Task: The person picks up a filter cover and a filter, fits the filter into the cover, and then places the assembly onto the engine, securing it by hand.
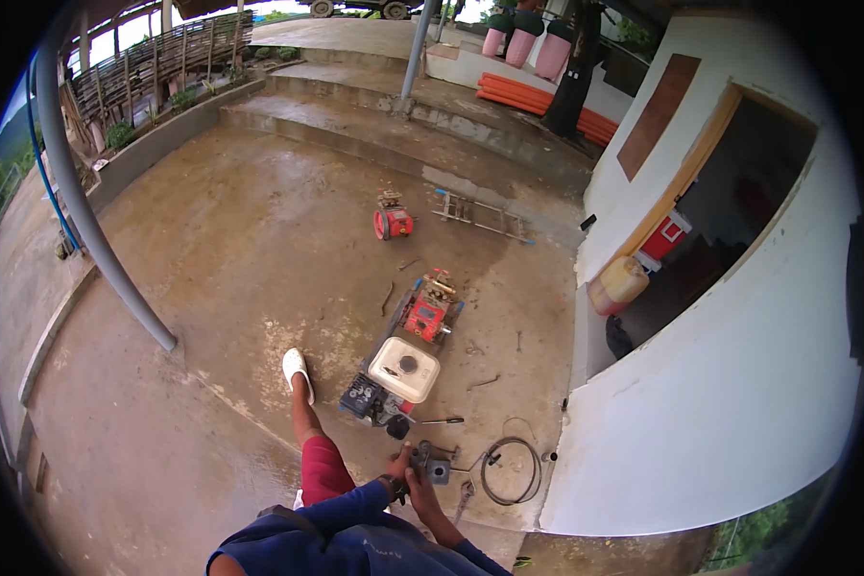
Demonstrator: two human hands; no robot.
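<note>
My left hand (399, 463) and right hand (419, 487) meet; I can't tell whether they're pinching anything. Beside them, the grey metal part (439, 471), seemingly on the floor (230, 288), looks heavy and stiff, best gripped by its sides.

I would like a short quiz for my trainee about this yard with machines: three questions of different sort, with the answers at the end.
1. What colour is the tank on the larger machine? A) blue B) cream C) green
2. True or false: the red-wheeled machine stands on top of the tank.
3. Fill in: In the picture, the left hand and right hand are close ____, near the grey part.

Key:
1. B
2. False; it stands apart, on the floor.
3. together
</note>
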